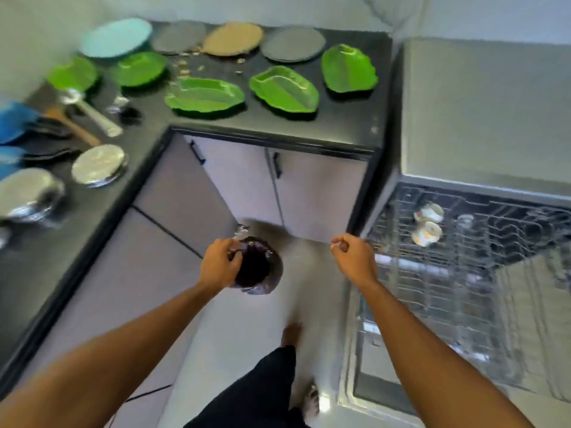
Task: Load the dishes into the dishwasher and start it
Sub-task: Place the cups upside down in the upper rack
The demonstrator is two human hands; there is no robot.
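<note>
The dishwasher (482, 118) stands at the right with its door down. Its wire rack (463, 267) is pulled out and holds two pale cups (428, 223). Several green leaf-shaped plates (284, 89) lie on the black counter (309, 128), with round grey, tan and teal plates (293, 44) behind them. My left hand (221, 264) hovers over the rim of a black-lined bin (259, 270) on the floor, fingers curled; blur hides whether it holds anything. My right hand (352, 254) is curled into a fist near the rack's front left corner, with nothing visible in it.
On the counter's left arm lie steel lids (99, 163), a metal ladle (89, 109), a wooden spoon and blue and black dishes (18, 125). Crumbs are scattered among the plates. Cabinet doors (278, 186) fill the corner. My feet stand on the pale floor (241, 335).
</note>
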